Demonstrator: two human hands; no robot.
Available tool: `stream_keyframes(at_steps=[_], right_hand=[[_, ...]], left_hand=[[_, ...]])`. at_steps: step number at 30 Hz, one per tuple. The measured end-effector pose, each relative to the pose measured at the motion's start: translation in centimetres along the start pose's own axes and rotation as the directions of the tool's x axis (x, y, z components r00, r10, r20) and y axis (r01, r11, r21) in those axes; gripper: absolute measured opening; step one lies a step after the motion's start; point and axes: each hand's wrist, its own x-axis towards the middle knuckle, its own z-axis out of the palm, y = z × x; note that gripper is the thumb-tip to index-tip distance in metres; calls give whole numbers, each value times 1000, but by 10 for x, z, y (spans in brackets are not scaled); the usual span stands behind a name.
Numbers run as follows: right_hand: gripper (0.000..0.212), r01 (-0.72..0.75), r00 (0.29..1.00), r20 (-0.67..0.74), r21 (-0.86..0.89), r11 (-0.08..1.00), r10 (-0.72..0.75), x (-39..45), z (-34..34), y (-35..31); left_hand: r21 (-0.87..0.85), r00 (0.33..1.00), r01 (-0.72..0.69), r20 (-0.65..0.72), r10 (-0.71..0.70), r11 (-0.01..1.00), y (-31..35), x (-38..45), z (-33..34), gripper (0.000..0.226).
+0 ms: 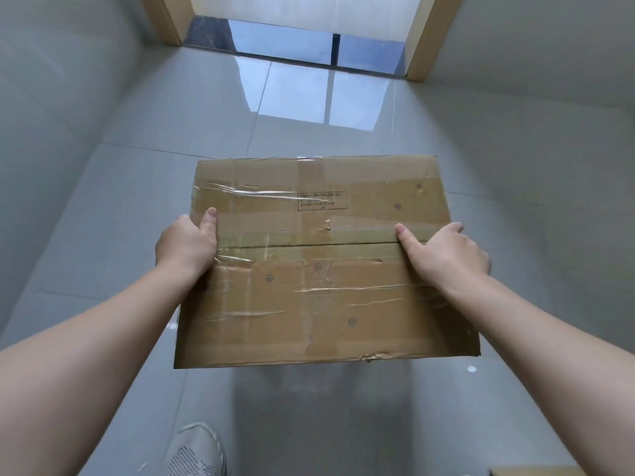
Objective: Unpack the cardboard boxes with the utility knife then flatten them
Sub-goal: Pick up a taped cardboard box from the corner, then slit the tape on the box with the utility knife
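**Sealed cardboard box held in both hands above a tiled floor**

Head view: A person looks down at a brown cardboard box held out in front of them, above a glossy grey tiled floor. The box's top faces the camera, its two flaps meeting along a seam that runs left to right, covered with clear, wrinkled tape. A small printed label sits on the far flap. The near edge is scuffed and torn near its middle.

The left hand clamps the box's left edge, thumb lying on top and the fingers hidden around the side. The right hand clamps the right edge the same way, thumb resting on the seam. The hands are well apart, one at each side.

Pale walls close in on the left and right, leaving a lane of open floor ahead to a wood-framed doorway. A light mesh shoe shows below the box. The corner of another cardboard piece shows at the lower right edge.
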Motion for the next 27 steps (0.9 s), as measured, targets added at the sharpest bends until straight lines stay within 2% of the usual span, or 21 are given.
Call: stream_keyframes(at_steps=[5,8,12,15,17,19,20,24,27], right_hand=[[103,32,999,17,-48,998,-31,9,39,-2],[102,63,998,-20,-65,996,-64,17,49,-1],[109,167,982,-66,-128,978,-177,23,54,8],[109,260,953,-98,-230,938,-288,29,58,16],[107,294,933,-124,-281,914,-338,33,61,20],[103,317,918,-129,-326,891,-375,35,61,22],[101,326,915,-121,-342,882,-385,34,59,24],[89,319,924,-104,-324,891,-368,33,46,32],[82,321,921,-109,-327,889,-373,33,47,39]], left_hand=[[40,1000,-23,-4,23,999,-14,16,29,57],[61,998,-43,-43,46,997,-16,26,39,56],[57,997,-58,-43,61,997,-12,31,41,57],[57,997,-78,7,78,995,2,38,41,74],[156,988,-154,-4,156,976,15,47,39,80],[307,957,-268,-22,289,913,29,55,34,76],[325,935,-328,-21,354,887,38,54,32,72],[141,798,-600,25,603,788,93,24,43,52],[72,679,-734,80,730,675,132,-9,66,48]])
